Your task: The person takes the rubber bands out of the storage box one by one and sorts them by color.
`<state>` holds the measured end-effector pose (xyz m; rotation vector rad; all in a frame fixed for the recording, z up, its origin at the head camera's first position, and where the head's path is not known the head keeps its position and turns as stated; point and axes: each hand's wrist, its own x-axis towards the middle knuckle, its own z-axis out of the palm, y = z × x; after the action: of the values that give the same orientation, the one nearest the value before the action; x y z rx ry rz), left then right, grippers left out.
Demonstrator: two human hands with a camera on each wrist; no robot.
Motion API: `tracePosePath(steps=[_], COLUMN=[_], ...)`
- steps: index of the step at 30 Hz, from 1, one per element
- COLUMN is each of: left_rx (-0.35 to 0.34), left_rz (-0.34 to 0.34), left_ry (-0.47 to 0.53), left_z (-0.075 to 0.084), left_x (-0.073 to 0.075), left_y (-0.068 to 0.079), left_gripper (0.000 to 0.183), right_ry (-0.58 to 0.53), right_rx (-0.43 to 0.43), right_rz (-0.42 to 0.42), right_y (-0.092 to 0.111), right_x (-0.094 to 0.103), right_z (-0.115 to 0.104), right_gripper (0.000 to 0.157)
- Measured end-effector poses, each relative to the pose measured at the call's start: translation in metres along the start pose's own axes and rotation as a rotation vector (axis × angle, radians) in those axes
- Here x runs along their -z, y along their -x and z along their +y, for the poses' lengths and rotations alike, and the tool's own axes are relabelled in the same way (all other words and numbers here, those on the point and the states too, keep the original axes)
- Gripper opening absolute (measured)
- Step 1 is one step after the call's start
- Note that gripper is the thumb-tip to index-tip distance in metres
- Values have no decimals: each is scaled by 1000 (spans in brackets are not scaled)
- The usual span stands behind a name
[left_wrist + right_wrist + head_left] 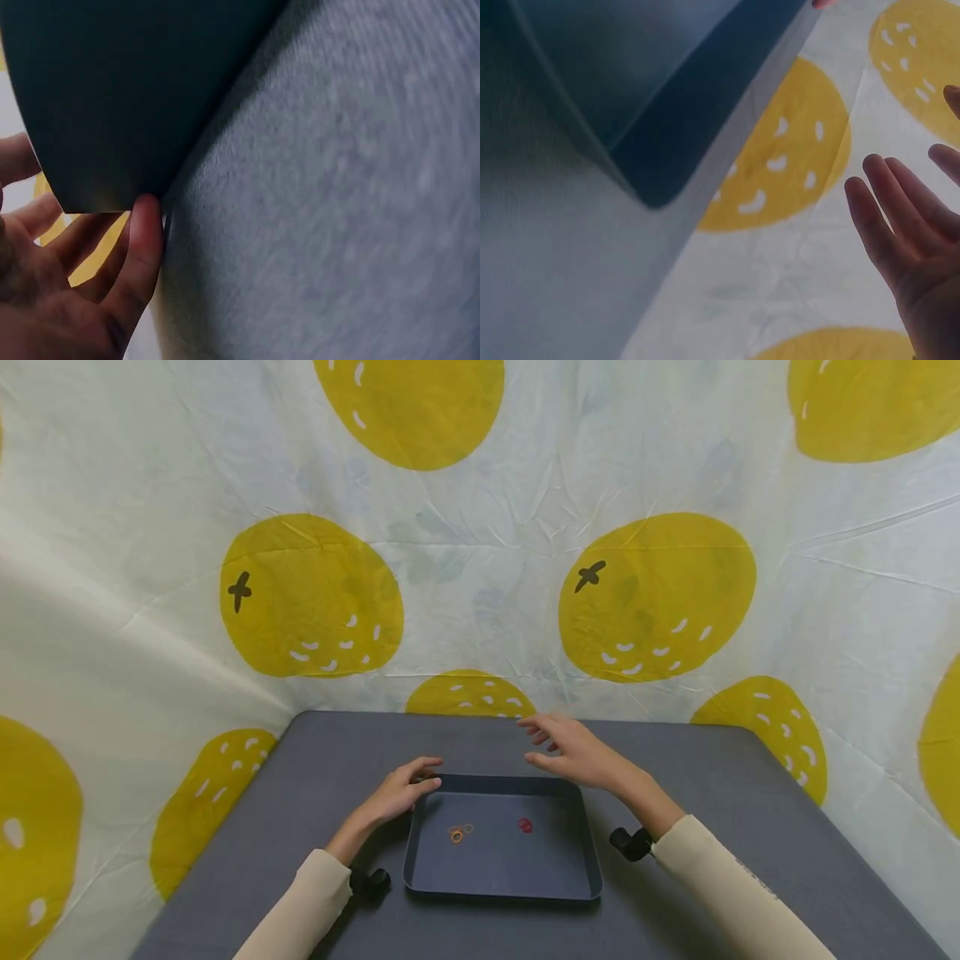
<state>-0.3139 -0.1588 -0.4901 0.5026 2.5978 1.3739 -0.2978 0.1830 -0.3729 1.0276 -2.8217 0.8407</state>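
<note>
A dark grey rectangular baking tray (502, 892) lies flat on the table. At its far left corner, my left hand (401, 792) grips the tray, thumb at the rim and fingers curved round the outside. The left wrist view shows the little finger (146, 232) against the tray's lower corner. My right hand (567, 749) is raised above the tray's far right corner, apart from it, with spread fingers and nothing held. Inside the tray are several small orange rings (457, 836) like rubber bands on the left, and a few red ones (525, 825) right of centre.
A grey cloth-covered table (360, 735) extends around the tray. Behind and beside it hangs a white curtain (480, 593) printed with yellow fruit. Small black wrist devices (632, 843) sit at both cuffs.
</note>
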Motion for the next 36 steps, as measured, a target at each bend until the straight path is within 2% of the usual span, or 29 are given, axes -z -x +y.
tracePosePath(steps=[8,14,19,21,27,31,36], left_rx=[-22,-39,-21,1,43,48,45], left_rz=[-30,4,25,0,-102,-122,-141], left_ry=[15,-52,-97,-67,105,132,162], left_z=[-1,0,-1,-3,-8,-9,-11], left_x=[-2,-2,-2,-2,-3,-3,-2], left_y=[3,12,20,22,23,24,24], left_gripper=[43,45,51,53,56,55,55], right_ry=[-39,-45,-46,-49,-113,-159,-191], right_rx=[15,18,38,44,24,22,67], right_rz=[-52,-105,-145,-153,-199,-234,-256], right_y=[-8,-15,-19,-21,-30,-36,-43], right_x=[-22,-37,-47,-50,-63,-72,-84], right_z=[-5,-10,-13,-13,-14,-14,-14], right_gripper=[50,47,45,45,45,45,39])
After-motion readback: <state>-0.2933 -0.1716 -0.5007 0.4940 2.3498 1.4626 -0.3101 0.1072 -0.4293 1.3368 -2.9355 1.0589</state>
